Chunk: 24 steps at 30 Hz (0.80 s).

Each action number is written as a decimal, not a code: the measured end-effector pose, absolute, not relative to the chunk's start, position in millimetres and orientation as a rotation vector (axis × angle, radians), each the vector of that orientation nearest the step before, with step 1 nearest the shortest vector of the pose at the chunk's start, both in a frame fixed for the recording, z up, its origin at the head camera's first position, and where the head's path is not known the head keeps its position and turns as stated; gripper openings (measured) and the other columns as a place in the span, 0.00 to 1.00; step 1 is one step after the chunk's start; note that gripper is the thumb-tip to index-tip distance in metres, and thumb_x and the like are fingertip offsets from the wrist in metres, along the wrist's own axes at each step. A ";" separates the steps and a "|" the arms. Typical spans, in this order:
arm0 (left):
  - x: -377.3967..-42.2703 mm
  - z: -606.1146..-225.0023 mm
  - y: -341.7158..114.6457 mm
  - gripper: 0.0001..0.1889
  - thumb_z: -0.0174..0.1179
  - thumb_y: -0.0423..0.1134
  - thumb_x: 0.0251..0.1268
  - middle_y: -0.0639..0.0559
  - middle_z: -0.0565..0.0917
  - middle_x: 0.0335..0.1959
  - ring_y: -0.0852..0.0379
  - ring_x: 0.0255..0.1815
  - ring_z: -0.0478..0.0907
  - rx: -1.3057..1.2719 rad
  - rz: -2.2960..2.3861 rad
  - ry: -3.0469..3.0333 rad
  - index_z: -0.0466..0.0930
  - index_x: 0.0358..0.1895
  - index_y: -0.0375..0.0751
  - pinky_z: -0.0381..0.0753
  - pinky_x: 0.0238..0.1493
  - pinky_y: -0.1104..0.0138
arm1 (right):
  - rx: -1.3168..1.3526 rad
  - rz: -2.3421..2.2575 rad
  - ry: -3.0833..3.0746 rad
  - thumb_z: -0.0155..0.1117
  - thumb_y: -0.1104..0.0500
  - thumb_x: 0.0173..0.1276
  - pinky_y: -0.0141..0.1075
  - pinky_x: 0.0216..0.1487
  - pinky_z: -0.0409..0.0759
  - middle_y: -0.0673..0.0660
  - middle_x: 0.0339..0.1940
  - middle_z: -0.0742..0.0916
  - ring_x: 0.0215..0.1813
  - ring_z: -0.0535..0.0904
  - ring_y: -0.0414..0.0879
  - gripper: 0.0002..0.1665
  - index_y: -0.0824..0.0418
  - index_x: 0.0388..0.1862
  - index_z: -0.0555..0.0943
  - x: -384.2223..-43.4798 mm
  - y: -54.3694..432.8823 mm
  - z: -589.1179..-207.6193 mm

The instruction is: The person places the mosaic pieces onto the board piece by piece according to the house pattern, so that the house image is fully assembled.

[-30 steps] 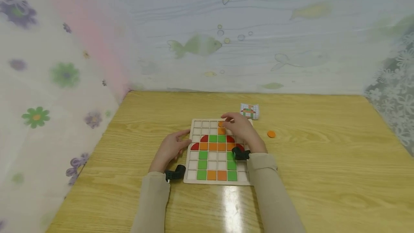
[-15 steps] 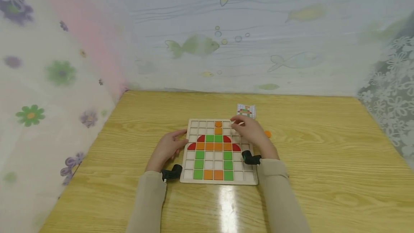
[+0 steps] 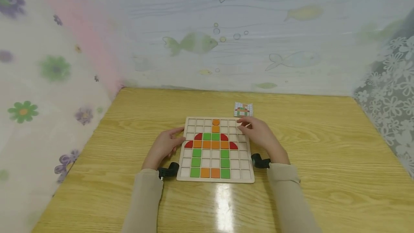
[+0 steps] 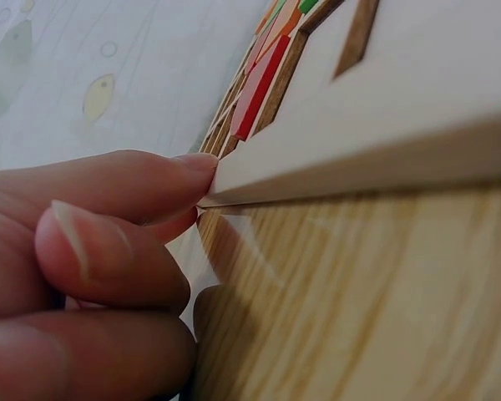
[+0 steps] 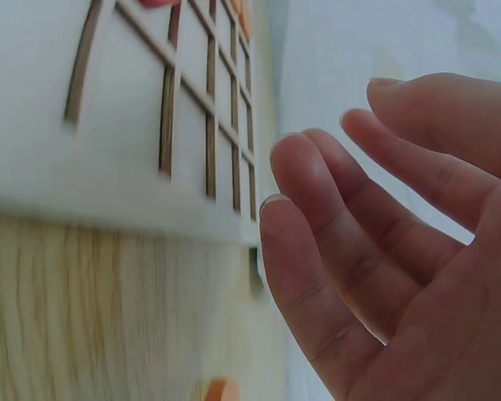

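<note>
A pale wooden grid board (image 3: 215, 180) lies on the table with red, orange and green flat pieces in its squares. Along its left edge, my left hand (image 3: 162, 147) touches the frame with its fingertips; the left wrist view shows a fingertip (image 4: 197, 167) against the board's side. My right hand (image 3: 260, 134) hovers by the upper right corner, fingers loosely bent and nothing between them. An orange round piece (image 3: 216, 122) fills a square in the top row, above an orange square (image 3: 215, 129). Low in the right wrist view, part of an orange piece (image 5: 223, 389) shows on the table.
Behind the board lies a small card (image 3: 243, 109) printed with a coloured grid pattern. Each wrist carries a black camera, left (image 3: 169, 170) and right (image 3: 260, 161). Past the wood-grain table (image 3: 323, 161) hangs a curtain (image 3: 191, 13) with fish on it.
My right hand has let go of the orange round piece in the top row and moved right, off most of the board. My left hand has stayed at the left edge.
</note>
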<state>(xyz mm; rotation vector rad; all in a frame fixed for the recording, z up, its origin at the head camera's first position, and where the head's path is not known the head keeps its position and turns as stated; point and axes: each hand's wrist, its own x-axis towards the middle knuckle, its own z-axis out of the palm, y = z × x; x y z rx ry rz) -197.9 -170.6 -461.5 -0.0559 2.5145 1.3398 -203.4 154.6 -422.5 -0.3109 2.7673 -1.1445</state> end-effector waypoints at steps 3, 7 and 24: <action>-197.5 -461.1 -171.2 0.22 0.58 0.50 0.58 0.49 0.70 0.10 0.57 0.05 0.61 -0.056 1.327 2.516 0.69 0.58 0.67 0.64 0.08 0.66 | -0.314 -1.110 2.780 0.53 0.52 0.66 0.43 0.45 0.71 0.54 0.46 0.79 0.44 0.74 0.49 0.19 0.56 0.55 0.74 -201.1 162.2 -424.7; -197.9 -461.3 -171.6 0.22 0.58 0.50 0.58 0.49 0.70 0.10 0.57 0.05 0.61 -0.058 1.318 2.520 0.69 0.57 0.67 0.64 0.08 0.66 | -0.286 -1.075 2.802 0.52 0.52 0.67 0.42 0.42 0.72 0.55 0.45 0.79 0.43 0.74 0.49 0.20 0.54 0.56 0.73 -199.6 174.7 -427.4; -199.5 -462.6 -169.1 0.22 0.58 0.50 0.57 0.50 0.70 0.11 0.58 0.06 0.60 -0.073 1.332 2.520 0.69 0.58 0.64 0.64 0.08 0.66 | -0.183 -1.055 2.806 0.52 0.52 0.67 0.43 0.39 0.71 0.60 0.43 0.78 0.37 0.75 0.49 0.21 0.59 0.56 0.73 -199.1 224.5 -437.7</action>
